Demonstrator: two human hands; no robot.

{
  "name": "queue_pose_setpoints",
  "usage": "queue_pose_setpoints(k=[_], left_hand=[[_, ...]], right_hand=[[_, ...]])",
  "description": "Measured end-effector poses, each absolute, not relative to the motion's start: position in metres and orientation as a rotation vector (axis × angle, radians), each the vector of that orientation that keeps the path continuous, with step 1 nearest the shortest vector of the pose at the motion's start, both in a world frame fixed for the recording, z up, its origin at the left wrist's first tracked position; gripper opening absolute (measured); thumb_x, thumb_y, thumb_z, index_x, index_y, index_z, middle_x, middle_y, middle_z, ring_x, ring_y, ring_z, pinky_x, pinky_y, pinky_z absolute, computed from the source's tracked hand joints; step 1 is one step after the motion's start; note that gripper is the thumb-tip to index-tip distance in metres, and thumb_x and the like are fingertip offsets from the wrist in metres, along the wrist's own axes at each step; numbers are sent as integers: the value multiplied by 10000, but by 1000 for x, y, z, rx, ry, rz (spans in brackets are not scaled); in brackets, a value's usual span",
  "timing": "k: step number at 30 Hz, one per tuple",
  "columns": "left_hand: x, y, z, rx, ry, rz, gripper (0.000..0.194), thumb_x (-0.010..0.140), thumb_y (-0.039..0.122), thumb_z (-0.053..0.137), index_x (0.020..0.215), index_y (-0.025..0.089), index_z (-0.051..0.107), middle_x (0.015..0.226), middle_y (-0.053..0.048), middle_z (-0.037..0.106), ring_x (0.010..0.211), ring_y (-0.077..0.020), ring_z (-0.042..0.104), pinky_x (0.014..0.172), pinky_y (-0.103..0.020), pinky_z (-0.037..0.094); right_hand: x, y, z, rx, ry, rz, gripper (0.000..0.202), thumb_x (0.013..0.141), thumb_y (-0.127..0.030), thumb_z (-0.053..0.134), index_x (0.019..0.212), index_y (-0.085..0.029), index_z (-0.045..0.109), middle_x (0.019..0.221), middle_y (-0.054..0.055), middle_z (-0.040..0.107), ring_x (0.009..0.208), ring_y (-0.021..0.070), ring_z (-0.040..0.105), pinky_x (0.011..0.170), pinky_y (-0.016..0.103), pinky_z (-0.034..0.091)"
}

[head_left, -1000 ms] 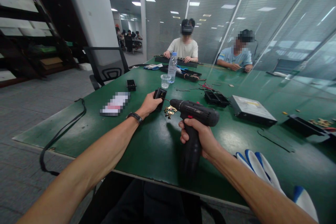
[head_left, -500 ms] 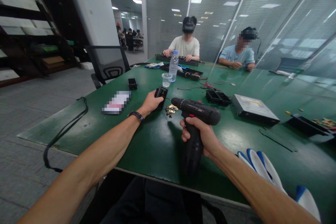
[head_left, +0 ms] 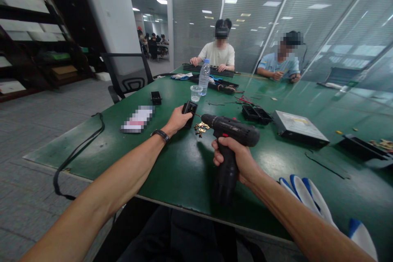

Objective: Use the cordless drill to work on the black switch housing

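My right hand grips a black cordless drill by its handle, the chuck pointing left. A thin bit runs from the chuck to a small black plastic box. Closed around that box, my left hand keeps it tilted above the table, its inner side facing the drill. Whether the bit touches a screw inside is too small to tell. Just below the bit lies a small pile of brass-coloured plates and dark screws.
On the green table stand a bottle, a plastic cup, black boxes and a metal-cased drive. White-and-blue gloves lie by my right forearm, a phone-like blurred object at left. Two people sit across.
The whole view has shifted very slightly. Both hands, the drill and the black box keep the same arrangement.
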State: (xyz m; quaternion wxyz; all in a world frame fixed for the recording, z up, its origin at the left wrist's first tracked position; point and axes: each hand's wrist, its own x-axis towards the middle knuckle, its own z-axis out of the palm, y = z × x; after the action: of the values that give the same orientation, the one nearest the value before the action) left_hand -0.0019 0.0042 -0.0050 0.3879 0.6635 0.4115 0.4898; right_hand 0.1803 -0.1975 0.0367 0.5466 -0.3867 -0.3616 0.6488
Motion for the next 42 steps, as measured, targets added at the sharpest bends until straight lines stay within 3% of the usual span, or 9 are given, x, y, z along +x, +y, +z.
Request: queue_pose_setpoints(k=[12,25,42], left_hand=[[-2,4,-3,1717,1144,1223,337,703,346,645,935,106,689,772,-29,656,668,-158,565,575,-233,433],[-3,5,1,1637,1166,1178,443,657,366,706,1029,126,703,848,-45,703,682,-174,623,567,-243,497],[-7,11,-1,1683,1235,1109,486,703,393,692,1122,145,690,958,-63,724,780,-204,669,611,-253,512]], right_hand=[[182,-194,33,-874,-849,1572,169,834,-316,641,780,-158,665,544,8,600,460,134,523,515,268,478],[182,-191,35,-880,-886,1592,187,835,-311,598,756,-155,664,517,5,597,448,141,547,504,271,491],[183,-189,36,-915,-896,1613,219,828,-333,603,761,-140,681,477,11,596,430,140,551,493,261,471]])
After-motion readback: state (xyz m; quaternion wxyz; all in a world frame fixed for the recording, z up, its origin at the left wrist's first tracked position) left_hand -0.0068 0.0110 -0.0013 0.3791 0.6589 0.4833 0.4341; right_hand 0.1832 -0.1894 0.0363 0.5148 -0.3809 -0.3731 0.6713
